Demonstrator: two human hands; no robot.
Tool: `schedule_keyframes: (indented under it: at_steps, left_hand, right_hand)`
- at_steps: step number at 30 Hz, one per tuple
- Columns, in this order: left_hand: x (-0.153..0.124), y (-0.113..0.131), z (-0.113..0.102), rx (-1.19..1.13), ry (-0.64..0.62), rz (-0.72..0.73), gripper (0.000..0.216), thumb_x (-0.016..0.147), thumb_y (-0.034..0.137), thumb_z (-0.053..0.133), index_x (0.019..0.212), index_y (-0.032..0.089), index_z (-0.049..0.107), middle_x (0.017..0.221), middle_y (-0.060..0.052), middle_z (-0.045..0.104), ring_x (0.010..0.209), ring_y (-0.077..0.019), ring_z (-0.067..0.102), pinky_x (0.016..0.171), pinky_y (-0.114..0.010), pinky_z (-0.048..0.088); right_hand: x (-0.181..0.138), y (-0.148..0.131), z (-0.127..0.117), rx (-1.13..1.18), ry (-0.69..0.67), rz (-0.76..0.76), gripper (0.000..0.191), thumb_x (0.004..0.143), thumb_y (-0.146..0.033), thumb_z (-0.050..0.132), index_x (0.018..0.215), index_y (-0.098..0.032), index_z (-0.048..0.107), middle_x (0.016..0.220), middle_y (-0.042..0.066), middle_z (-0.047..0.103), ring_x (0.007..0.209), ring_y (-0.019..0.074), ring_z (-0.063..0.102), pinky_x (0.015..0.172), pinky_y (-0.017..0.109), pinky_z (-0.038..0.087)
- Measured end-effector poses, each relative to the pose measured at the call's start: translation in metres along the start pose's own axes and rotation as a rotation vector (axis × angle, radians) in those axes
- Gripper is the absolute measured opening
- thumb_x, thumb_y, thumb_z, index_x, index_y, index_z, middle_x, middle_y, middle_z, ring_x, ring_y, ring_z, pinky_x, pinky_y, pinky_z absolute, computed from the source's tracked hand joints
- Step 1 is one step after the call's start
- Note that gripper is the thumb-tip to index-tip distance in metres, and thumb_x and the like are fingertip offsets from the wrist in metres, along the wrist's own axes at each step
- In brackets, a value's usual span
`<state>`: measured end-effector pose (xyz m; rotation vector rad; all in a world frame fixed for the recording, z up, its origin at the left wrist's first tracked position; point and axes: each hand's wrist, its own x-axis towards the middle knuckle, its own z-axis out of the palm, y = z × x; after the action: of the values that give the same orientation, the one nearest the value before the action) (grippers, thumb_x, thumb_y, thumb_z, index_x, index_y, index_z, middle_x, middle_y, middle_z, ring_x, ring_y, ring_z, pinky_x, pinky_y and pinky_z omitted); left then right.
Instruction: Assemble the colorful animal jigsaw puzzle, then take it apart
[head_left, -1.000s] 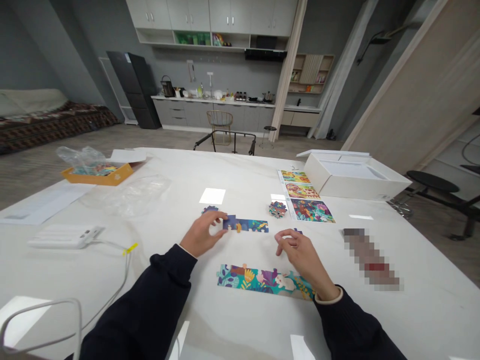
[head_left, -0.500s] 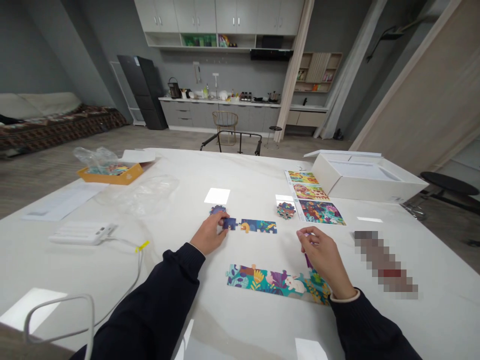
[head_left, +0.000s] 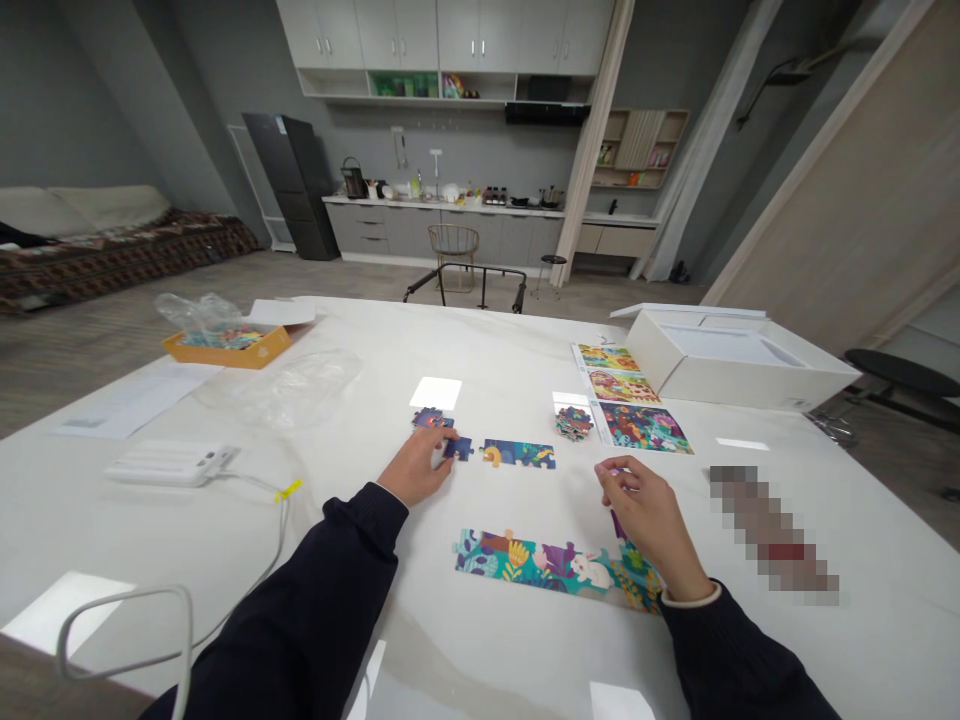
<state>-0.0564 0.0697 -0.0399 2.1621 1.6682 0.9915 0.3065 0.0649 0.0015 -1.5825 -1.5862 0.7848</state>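
The right hand (head_left: 651, 512) hovers over the long flowery puzzle strip (head_left: 525, 562), grip curled (holding anything? cannot tell). Farther along the white counter (head_left: 480, 340), the left hand (head_left: 417, 468) pinches a dark blue puzzle piece (head_left: 459, 448) beside the short blue puzzle row (head_left: 519, 455); a hard push could shove that row crooked.

Grey walls (head_left: 112, 100), white cabinets (head_left: 450, 30), black fridge (head_left: 289, 180), sofa (head_left: 90, 235) left, wood floor (head_left: 90, 350).
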Motion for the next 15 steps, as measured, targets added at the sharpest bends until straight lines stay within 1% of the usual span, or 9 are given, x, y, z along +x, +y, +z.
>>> schedule_keyframes:
  at_steps: [4, 8, 15]
  left_hand:
    - [-0.0005, 0.0021, 0.0003, 0.018, 0.005, -0.010, 0.038, 0.078, 0.013, 0.065, 0.116, 0.023, 0.066, 0.096, -0.005, 0.067, 0.089, -0.0236, 0.065, 0.087, -0.041, 0.057]
    - [-0.0006, 0.0014, 0.0016, -0.005, -0.015, 0.007, 0.042, 0.079, 0.013, 0.064, 0.120, 0.022, 0.064, 0.107, -0.007, 0.069, 0.092, -0.0236, 0.065, 0.091, -0.043, 0.057]
    - [-0.0001, 0.0021, 0.0043, -0.007, -0.019, 0.063, 0.035, 0.081, 0.012, 0.061, 0.114, 0.022, 0.067, 0.114, -0.007, 0.071, 0.094, -0.0250, 0.063, 0.096, -0.047, 0.054]
  right_hand:
    - [0.0005, 0.0013, 0.0004, -0.010, 0.004, -0.010, 0.041, 0.088, -0.061, 0.059, 0.092, -0.021, 0.065, 0.058, 0.000, 0.064, 0.053, 0.0184, 0.062, 0.049, 0.026, 0.042]
    - [0.0012, 0.0028, 0.0007, -0.010, 0.007, -0.026, 0.039, 0.088, -0.060, 0.060, 0.092, -0.021, 0.065, 0.057, 0.000, 0.064, 0.055, 0.0195, 0.065, 0.053, 0.027, 0.045]
    - [-0.0002, 0.0000, 0.0013, -0.024, 0.001, -0.021, 0.038, 0.089, -0.058, 0.059, 0.093, -0.021, 0.066, 0.059, 0.001, 0.066, 0.051, 0.0178, 0.061, 0.049, 0.025, 0.041]
